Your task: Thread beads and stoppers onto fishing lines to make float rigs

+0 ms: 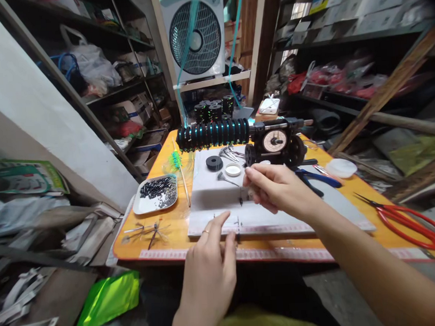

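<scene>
My right hand is closed in a pinch above the white board; what its fingers hold, if anything, is too small to make out. A small dark piece shows just left of those fingertips. My left hand is at the board's front edge, index finger and thumb apart, a ring on one finger. Beside its fingertips runs a thin dark-beaded strand. Behind the hands stands a black winding device with a long ribbed black and blue roll.
A white dish of small black tubes sits at left, near a green-tipped stick and wire pieces. A black disc and a white round lid lie on the board. Blue-handled pliers and red-handled scissors are at right.
</scene>
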Tool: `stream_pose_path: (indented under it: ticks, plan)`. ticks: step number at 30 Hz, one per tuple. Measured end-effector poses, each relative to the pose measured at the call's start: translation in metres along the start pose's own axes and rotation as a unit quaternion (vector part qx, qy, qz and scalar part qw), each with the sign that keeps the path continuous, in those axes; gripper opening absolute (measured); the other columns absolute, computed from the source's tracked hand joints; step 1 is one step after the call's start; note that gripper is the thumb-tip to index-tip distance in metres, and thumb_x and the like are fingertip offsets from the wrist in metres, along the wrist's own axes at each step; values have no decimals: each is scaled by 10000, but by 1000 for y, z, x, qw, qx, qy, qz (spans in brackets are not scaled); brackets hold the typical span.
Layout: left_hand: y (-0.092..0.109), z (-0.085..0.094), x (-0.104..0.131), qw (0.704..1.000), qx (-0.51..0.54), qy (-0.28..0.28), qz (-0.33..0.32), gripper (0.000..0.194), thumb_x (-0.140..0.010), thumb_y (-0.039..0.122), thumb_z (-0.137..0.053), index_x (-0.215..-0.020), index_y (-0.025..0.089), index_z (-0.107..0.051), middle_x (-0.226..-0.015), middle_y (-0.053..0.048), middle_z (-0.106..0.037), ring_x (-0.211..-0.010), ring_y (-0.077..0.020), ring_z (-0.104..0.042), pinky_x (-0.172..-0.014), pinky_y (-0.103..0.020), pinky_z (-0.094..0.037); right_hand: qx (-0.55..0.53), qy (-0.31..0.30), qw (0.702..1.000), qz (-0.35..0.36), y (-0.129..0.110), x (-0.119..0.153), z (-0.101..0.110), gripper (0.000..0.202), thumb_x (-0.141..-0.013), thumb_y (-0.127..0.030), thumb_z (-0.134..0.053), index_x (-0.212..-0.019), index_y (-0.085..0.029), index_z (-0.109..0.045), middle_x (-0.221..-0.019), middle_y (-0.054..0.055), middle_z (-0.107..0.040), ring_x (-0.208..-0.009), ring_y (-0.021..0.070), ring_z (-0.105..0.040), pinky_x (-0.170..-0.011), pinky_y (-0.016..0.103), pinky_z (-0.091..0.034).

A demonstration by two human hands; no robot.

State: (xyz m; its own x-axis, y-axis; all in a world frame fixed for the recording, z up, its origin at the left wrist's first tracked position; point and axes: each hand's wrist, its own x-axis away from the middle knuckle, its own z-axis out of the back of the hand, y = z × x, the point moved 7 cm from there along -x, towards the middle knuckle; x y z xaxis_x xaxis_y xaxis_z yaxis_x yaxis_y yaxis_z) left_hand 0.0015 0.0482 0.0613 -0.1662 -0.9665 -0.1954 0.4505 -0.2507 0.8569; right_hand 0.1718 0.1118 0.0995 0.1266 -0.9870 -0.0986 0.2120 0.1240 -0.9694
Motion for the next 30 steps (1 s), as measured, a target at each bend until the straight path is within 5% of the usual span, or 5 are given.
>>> stream_pose_path:
  ticks: [3,11,17,23,30]
  plan:
    - [16,-11,-14,998,39,-8,-55,324,-960,281,-539,-1265,229,-633,-1201,-102,-665,-694,-186,-591,-698,-314,-440,-72,-53,996,-31,-2,14,-1,392,-929,-537,-540,-820,-166,-609,-515,-28,-594,-268,41,-398,-275,155,-237]
    - [37,-52,-40,954,280,-92,-61,240,-987,363,-500,-1100,208,-643,-1033,-73,-606,-1014,-233,-537,-948,-326,-380,-211,-91,969,-85,-8,22,0,313,-855,-437,-645,-773,-136,-663,-457,-36,-551,-240,9,-308,-252,124,-167]
    - [29,-72,-24,883,438,-171,8,352,-1022,366,-383,-770,186,-550,-652,-22,-625,-646,-176,-617,-745,-311,-479,-261,-119,950,-119,7,22,-8,285,-841,-412,-654,-744,-145,-631,-426,-39,-545,-237,14,-292,-244,109,-178]
    - [10,-92,7,719,633,-248,148,347,-997,383,-426,-839,127,-600,-738,-129,-790,-594,-211,-760,-584,-270,-571,-286,-117,942,-133,19,23,-12,284,-818,-409,-689,-747,-143,-619,-461,-44,-557,-241,-7,-283,-250,90,-177]
    - [1,-94,23,680,665,-263,161,375,-1006,373,-418,-857,102,-629,-756,-173,-793,-636,-247,-776,-575,-277,-602,-287,-114,941,-142,18,23,-11,295,-818,-418,-690,-744,-140,-620,-452,-35,-552,-245,4,-290,-243,97,-164]
